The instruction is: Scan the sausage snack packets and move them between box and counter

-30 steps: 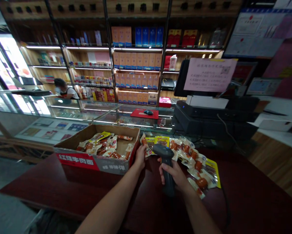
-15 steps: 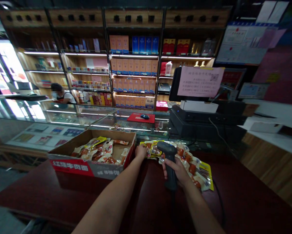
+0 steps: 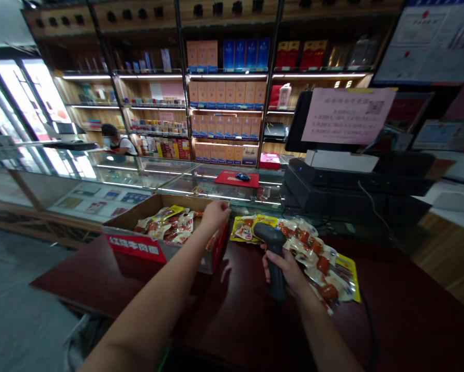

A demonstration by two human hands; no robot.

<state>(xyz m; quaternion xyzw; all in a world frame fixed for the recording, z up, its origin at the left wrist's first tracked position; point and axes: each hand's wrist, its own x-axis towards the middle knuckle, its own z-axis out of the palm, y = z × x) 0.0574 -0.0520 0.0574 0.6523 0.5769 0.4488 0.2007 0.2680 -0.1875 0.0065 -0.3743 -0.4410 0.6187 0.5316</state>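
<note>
**Right hand clamped on the scanner, left hand up at the carton!**

My fingers are closed firmly around the black barcode scanner [image 3: 274, 261] in my right hand [image 3: 287, 270], right beside the yellow-edged snack packets [image 3: 318, 257] on the dark red counter [image 3: 235, 315]. My left hand [image 3: 215, 216] is curled at the corner of the cardboard carton [image 3: 189, 257]; I can't tell if it's gripping. The carton's red label [image 3: 135, 248] reads 红烧牛肉面, and more snack packets [image 3: 165, 225] lie inside!

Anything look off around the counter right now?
Yes: the vacuum-packed snack packets lie loose in a spread-out heap on the dark red counter, outside the cardboard carton that holds similar packets, so they look spilled or unpacked.
</note>
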